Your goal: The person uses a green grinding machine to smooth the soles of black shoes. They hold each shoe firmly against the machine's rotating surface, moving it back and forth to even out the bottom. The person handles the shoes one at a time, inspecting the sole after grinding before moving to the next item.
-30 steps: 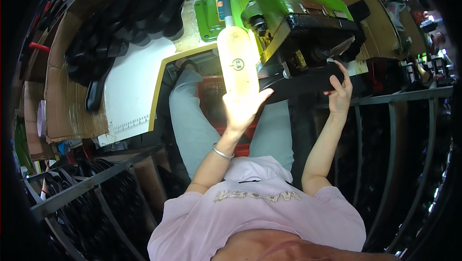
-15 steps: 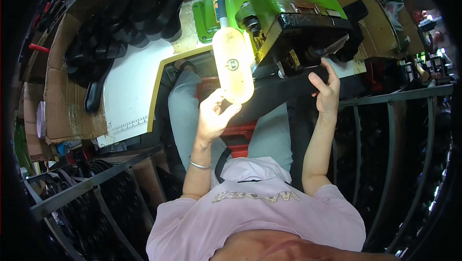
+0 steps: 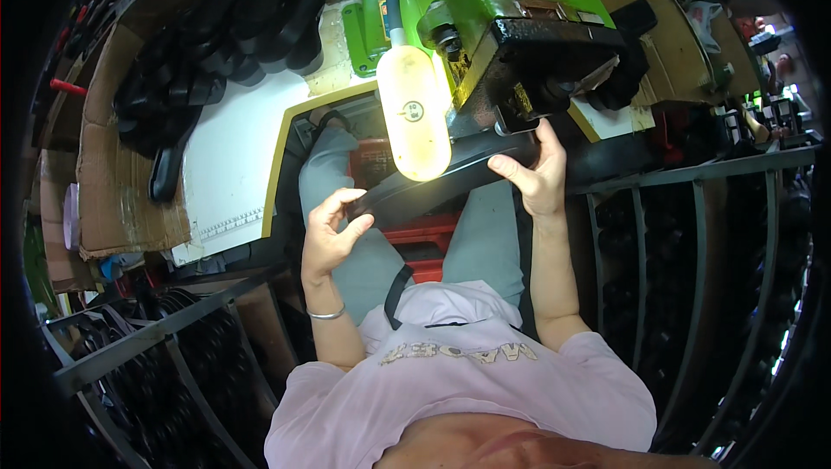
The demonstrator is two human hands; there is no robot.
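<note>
I hold a long black shoe sole (image 3: 450, 176) across my lap with both hands. My left hand (image 3: 333, 231) grips its near left end, fingers curled around it. My right hand (image 3: 537, 170) pinches the far right end, just under the black head of a green machine (image 3: 511, 28). A glowing pale yellow lamp (image 3: 414, 114) hangs in front of the sole's middle and hides part of it. A thin bangle circles my left wrist.
A pile of black soles (image 3: 216, 45) lies on the bench at upper left beside a cardboard box (image 3: 112, 183). A white sheet (image 3: 229, 183) covers the bench. Metal racks (image 3: 692, 235) full of black soles stand on both sides. A red crate (image 3: 424, 244) sits below.
My left hand came down from the lamp and took the sole's near end. My right hand stayed under the machine head, and the sole now stretches between both hands.
</note>
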